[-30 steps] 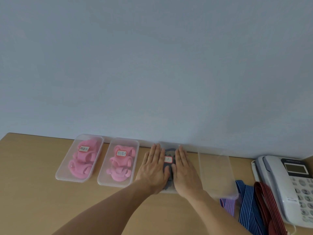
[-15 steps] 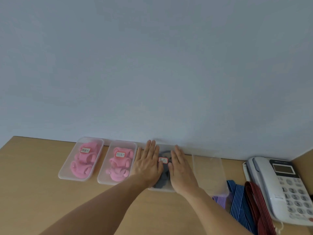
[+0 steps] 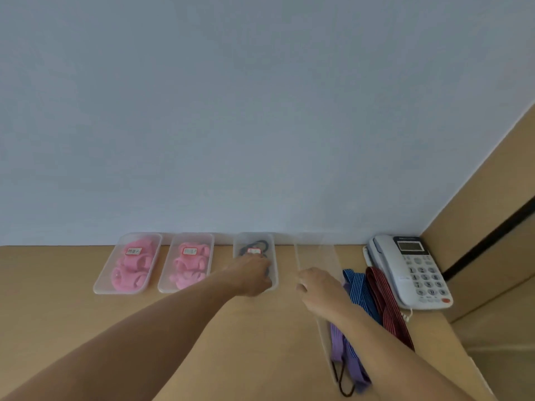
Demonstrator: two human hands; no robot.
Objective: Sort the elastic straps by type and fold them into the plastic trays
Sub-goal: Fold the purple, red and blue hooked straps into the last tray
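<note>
clear empty tray [image 3: 315,253] now gripped by right hand [image 3: 320,289], left hand [image 3: 254,274] still on dark-strap tray [image 3: 274,256], its grip unclear

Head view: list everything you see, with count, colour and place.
pink-strap trays: two, clear, back left, labelled
pink straps: several, pink, folded inside them
black-strap tray: one, clear, centre, labelled
black straps: count unclear, black, inside it
empty tray: one, clear, right of centre
blue-striped strap: one, beside empty tray
red-striped strap: one, beside telephone
purple strap: one, nearest the camera, right
telephone: one, white-grey, back right
table: one, tan wood
wall: pale blue-grey, behind
left hand: in black-strap tray, fingers blurred
right hand: grips empty tray's left edge
</note>
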